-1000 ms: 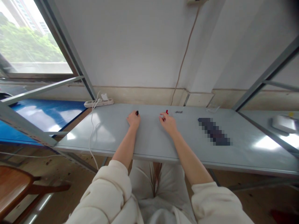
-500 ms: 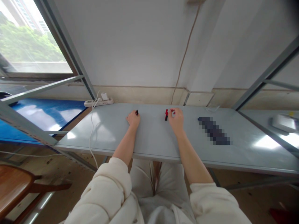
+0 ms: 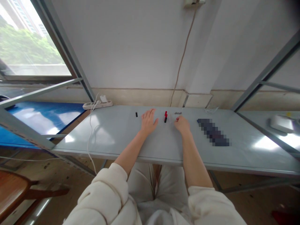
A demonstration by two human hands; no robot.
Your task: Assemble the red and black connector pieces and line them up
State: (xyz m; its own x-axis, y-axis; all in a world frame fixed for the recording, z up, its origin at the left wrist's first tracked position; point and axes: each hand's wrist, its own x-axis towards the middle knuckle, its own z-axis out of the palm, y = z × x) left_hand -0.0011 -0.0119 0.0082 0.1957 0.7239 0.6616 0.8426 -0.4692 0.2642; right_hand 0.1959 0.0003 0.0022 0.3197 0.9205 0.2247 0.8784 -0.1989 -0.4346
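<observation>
My left hand (image 3: 148,120) rests flat on the grey metal table (image 3: 117,134), fingers spread, holding nothing. A small black cylinder (image 3: 136,114) lies alone to its left. A small red and black piece (image 3: 165,116) lies between my hands, touched by neither. My right hand (image 3: 182,123) sits on the table right of it with fingers curled; whether it holds anything is hidden. A row of tiny dark parts (image 3: 178,113) lies just beyond it.
A white power strip (image 3: 97,103) with a cable hanging over the table's left side sits at the back left. A blurred dark strip (image 3: 213,132) lies to the right. Metal frame bars (image 3: 264,78) rise at both sides. A wooden chair (image 3: 16,190) stands lower left.
My left hand let go of the black cylinder and moved right toward the red and black piece. My right hand released that piece and shifted right and slightly nearer.
</observation>
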